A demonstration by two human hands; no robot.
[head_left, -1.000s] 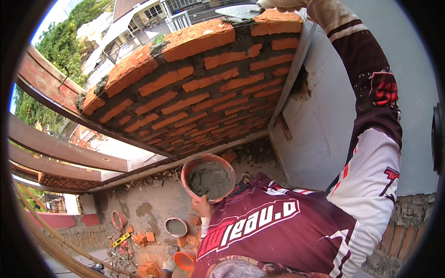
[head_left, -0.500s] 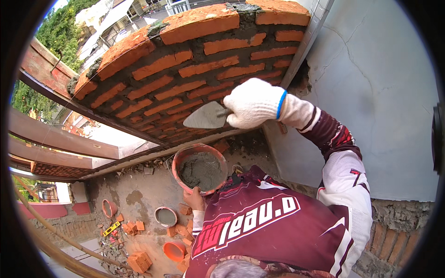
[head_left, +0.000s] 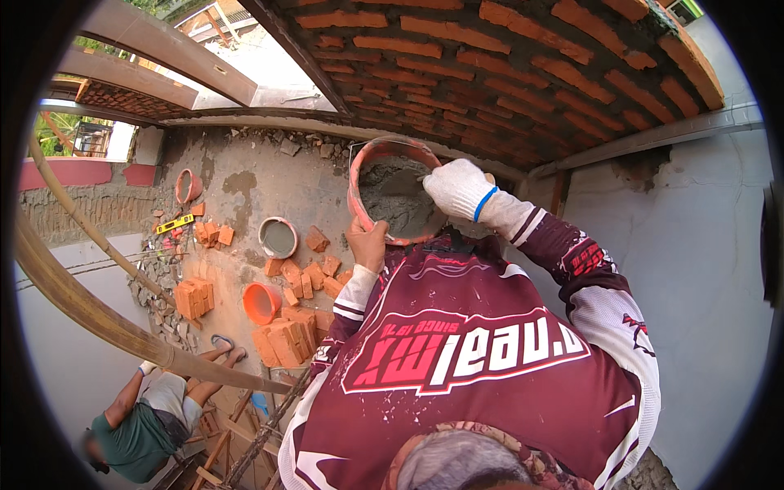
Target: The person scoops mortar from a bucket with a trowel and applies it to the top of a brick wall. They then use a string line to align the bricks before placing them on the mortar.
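My bare left hand point(head_left: 367, 242) grips the near left rim of a reddish-orange bucket point(head_left: 357, 175) held in front of my body. Grey wet mortar point(head_left: 398, 208) fills much of it. Over the bucket's right side, my right hand point(head_left: 460, 190), in a white knit glove with a blue cuff edge, is closed round a trowel. The trowel's blade point(head_left: 403, 182) lies against the mortar inside and is smeared grey; its handle is mostly hidden by the glove.
A brick wall point(head_left: 490, 73) rises beyond the bucket, beside a grey plastered wall point(head_left: 694, 237). Below lie loose bricks point(head_left: 282, 339), a mortar bucket point(head_left: 278, 237), an orange bucket point(head_left: 261, 303) and a yellow spirit level point(head_left: 175, 223). Bamboo poles point(head_left: 122, 327) cross the left; another person point(head_left: 147, 425) is lower left.
My right hand has brought the trowel down from in front of the brick wall into the bucket. The view has swung left and down, showing another person. My left hand keeps hold of the rim.
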